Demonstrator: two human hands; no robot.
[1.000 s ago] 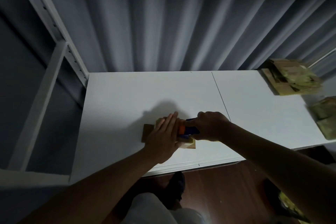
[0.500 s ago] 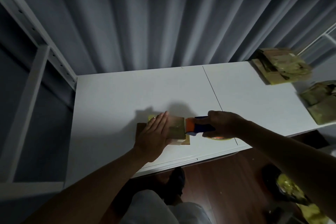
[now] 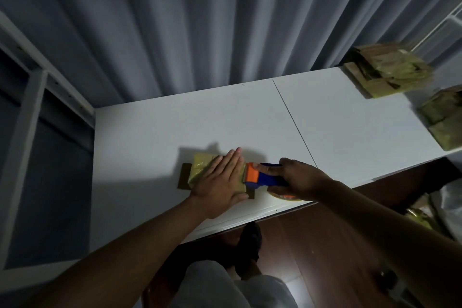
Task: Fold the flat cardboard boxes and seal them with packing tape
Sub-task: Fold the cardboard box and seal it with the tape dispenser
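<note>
Tabletop point(image 3: 175, 117): white, two panels with a seam running front to back; work sits near the front edge, left of the seam.
Stacks point(image 3: 390, 72): taped cardboard piled at the back right corner, another pile point(image 3: 442, 117) at the right edge. Well apart from the work; no risk from them.
Box point(image 3: 202, 170): small, folded flat-ish, glossy tape already over its top; brown flaps show at its left end and front right corner. Close to the front edge, so a hard pull toward the right could slide it or tip it off.
Left hand point(image 3: 220, 182): spread flat, fingers straight, pressing down on the box. It covers much of the top. Risk: fingertips lie just beside the dispenser's mouth; if the cutter sweeps back, it may nick them. If pressure eases, box likely drags with the tape.
Right hand point(image 3: 297, 177): fingers curled round the dispenser handle, forefinger laid along its top.
Dispenser point(image 3: 262, 176): orange head, blue body, head touching the box's right end. Risk: tape may tear ragged or stretch if the blade isn't tilted in; loose end could fold onto itself or stick to the tabletop.
Roll point(image 3: 285, 196): only partly seen under the right hand, near the front edge. Cannot tell how much tape remains.
Light: dim; tape edge hard to see, so a crooked or short seal seems likely to go unnoticed.
</note>
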